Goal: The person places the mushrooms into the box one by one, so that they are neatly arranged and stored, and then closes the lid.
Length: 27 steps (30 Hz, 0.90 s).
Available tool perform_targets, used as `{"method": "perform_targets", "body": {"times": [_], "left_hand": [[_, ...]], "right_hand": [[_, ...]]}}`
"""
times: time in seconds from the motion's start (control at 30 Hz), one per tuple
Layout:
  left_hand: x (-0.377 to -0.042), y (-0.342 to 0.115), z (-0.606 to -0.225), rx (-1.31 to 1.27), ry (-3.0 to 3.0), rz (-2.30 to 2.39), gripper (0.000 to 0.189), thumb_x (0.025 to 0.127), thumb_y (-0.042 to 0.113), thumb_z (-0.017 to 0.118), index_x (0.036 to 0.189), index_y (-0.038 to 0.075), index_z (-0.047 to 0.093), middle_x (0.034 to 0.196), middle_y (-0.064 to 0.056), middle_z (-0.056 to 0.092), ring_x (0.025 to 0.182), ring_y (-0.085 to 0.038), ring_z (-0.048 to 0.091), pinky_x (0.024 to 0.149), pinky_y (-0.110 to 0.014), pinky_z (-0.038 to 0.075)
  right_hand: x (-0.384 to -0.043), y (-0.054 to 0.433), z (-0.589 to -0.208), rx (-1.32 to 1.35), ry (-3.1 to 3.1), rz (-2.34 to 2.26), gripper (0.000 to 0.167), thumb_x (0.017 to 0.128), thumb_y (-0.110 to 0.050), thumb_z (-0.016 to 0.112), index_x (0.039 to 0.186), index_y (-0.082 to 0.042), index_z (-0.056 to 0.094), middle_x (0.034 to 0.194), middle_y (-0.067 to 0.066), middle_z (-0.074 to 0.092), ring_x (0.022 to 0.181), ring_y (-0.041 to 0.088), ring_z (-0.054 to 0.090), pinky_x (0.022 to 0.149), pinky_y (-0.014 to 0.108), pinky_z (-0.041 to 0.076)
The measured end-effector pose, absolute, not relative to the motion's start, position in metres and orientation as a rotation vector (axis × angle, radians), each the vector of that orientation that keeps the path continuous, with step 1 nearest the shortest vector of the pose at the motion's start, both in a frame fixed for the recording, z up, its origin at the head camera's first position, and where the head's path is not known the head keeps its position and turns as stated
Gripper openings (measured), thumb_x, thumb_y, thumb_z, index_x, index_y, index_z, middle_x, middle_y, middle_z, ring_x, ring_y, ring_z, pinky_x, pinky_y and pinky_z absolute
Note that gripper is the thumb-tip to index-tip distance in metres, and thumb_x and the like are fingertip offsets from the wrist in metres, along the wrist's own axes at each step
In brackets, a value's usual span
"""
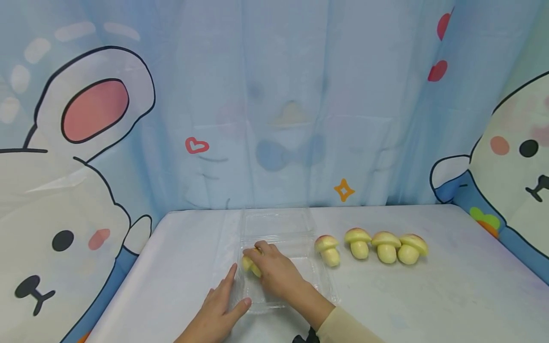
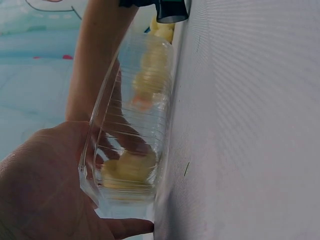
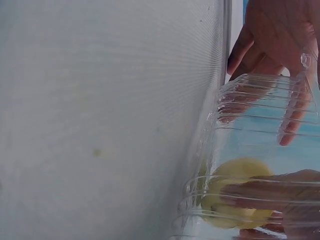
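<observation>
A clear plastic clamshell box (image 1: 306, 274) lies on the table with its lid (image 1: 276, 224) folded back. Inside its left part, my right hand (image 1: 279, 274) grips a yellow mushroom (image 1: 248, 264), its fingers over the top. Through the ribbed wall, the right wrist view shows that mushroom (image 3: 245, 167) at the fingers (image 3: 255, 195). My left hand (image 1: 218, 305) is at the box's left front side, fingers extended and thumb apart. In the left wrist view the left palm (image 2: 45, 180) is beside the box wall; whether it touches is unclear.
Several more yellow mushrooms stand right of the box, one mushroom (image 1: 328, 250) close to its edge and another (image 1: 412, 248) farthest right. A white cloth covers the table (image 1: 407, 305). A blue cartoon curtain (image 1: 279, 95) hangs behind. Something black (image 1: 306, 337) shows by the right sleeve.
</observation>
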State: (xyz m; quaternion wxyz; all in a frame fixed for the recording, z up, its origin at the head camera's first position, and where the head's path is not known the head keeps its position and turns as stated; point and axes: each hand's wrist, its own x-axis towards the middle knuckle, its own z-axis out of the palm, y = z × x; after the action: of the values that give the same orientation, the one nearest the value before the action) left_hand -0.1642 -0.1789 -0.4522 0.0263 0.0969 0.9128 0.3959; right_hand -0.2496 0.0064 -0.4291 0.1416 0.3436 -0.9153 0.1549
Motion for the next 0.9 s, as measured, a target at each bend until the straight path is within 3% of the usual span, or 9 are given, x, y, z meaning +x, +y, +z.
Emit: {"method": "perform_targets", "body": {"times": [0.4, 0.9], "left_hand": [[-0.164, -0.179, -0.453, 0.322, 2.841, 1.224, 0.084, 0.104, 0.051, 0.054, 0.166, 0.008, 0.018, 0.163, -0.027, 0.035, 0.151, -0.050, 0.033, 0.113, -0.083, 0.011], [-0.161, -0.178, -0.452, 0.322, 2.868, 1.213, 0.082, 0.104, 0.049, 0.055, 0.166, 0.008, 0.020, 0.162, -0.024, 0.039, 0.149, -0.049, 0.037, 0.116, -0.079, 0.014]], "right_hand": [[-0.249, 0.009, -0.430, 0.999, -2.634, 0.500, 0.069, 0.079, -0.002, 0.084, 0.141, -0.018, 0.060, 0.139, 0.016, 0.059, 0.123, 0.035, 0.061, 0.096, 0.044, 0.059], [-0.242, 0.022, -0.410, 0.879, -2.566, 0.797, 0.065, 0.090, -0.019, 0.080, 0.149, -0.019, 0.053, 0.149, 0.014, 0.051, 0.132, 0.037, 0.055, 0.097, 0.048, 0.057]]}}
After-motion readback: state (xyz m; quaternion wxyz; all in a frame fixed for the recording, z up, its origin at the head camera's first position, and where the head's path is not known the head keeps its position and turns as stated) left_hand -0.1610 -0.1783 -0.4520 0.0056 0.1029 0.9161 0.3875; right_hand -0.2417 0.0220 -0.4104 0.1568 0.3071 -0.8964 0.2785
